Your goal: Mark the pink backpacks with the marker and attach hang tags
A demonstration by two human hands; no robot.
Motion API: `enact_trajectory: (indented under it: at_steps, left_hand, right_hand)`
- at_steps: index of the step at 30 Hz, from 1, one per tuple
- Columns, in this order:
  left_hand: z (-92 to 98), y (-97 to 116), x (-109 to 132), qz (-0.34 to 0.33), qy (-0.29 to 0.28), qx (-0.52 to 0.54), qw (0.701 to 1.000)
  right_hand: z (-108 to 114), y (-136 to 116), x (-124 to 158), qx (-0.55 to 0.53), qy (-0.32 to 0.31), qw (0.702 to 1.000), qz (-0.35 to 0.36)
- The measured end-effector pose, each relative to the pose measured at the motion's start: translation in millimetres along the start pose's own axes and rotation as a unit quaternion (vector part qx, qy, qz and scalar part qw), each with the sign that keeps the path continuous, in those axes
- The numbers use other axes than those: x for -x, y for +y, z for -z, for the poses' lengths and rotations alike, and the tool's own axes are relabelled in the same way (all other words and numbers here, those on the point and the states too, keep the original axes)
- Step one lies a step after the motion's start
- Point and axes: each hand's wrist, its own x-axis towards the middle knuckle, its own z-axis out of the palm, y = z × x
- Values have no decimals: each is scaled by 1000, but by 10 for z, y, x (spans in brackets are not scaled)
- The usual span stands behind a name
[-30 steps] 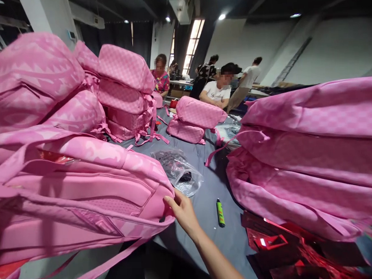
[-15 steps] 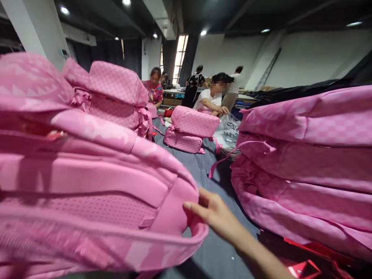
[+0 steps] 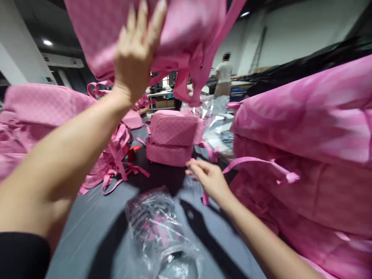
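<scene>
My left hand is raised, its fingers stretched up against a pink checkered backpack held in the air; straps dangle from its underside. Lower down, my right hand has its fingers bent together in front of a standing pink backpack. Whether anything small is pinched there, I cannot make out. Between my arms, a crumpled clear plastic bag lies on the grey table, with something pink showing through. A pink strap from the right-hand bags runs behind my right hand.
Large pink bags are piled at the right edge. More pink backpacks with loose straps stand on the left. Clear plastic wrapping lies farther back. Beyond the table a person in a light top stands.
The large pink backpack with the padded back is no longer at the left. A pink backpack is now up high against my left hand. The clear plastic bag on the table has come into view.
</scene>
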Motion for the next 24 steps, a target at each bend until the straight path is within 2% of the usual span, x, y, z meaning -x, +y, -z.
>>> enact_trajectory:
  at_steps: [2,5,7,8,10,13,17,20,24]
  left_hand:
    - [-475,331,-62,-32,38,23,999]
    - [-1270,688,86,-36,-9,73,997]
    - [-1633,777,211,-3,-36,96,995]
    - [-1731,778,255,11,-38,101,994]
    - [-1776,719,306,27,-24,106,994]
    - [-1650,584,399,37,-13,116,992]
    - [-1520,468,681,8,-45,122,992]
    - [-1447,444,832,34,-69,118,990]
    - [-1209,447,998,57,-80,137,986]
  right_hand:
    - [89,358,384,4,-12,998,-54]
    - [308,623,714,29,-57,992,-110]
    - [443,669,808,41,-76,988,-127]
    - [489,674,836,43,-77,987,-131]
    - [528,673,888,43,-71,988,-129]
    - [470,641,1001,42,-63,991,-110]
    - [386,476,1262,81,-108,989,-65]
    - [445,304,1566,105,-124,985,-50]
    - [565,227,2115,150,-134,977,-74]
